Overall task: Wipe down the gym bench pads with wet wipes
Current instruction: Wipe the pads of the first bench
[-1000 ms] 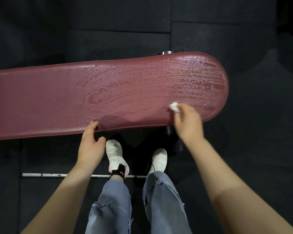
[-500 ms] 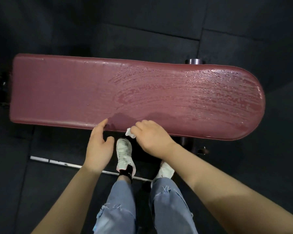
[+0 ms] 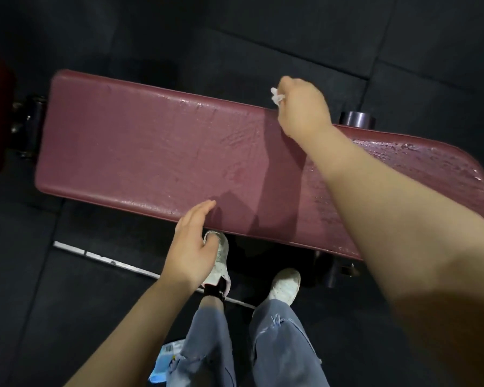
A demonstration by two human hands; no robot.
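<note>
- Bench pad [image 3: 151, 152]: long maroon vinyl slab, rounded at the right end, seen lying across the view. A wet, streaked sheen is noted over the right half; the left half looks matte and, by judgement, is not yet wiped.
- Right hand [image 3: 303, 107]: since half a second ago it has been carried from the near edge to the far edge; a new pass is inferred.
- Left hand [image 3: 192, 250]: fingers straight, nothing held, tips at the near edge as before.
- Wet wipe [image 3: 276, 96]: small crumpled white wad, pinched in the right fingers.
</note>
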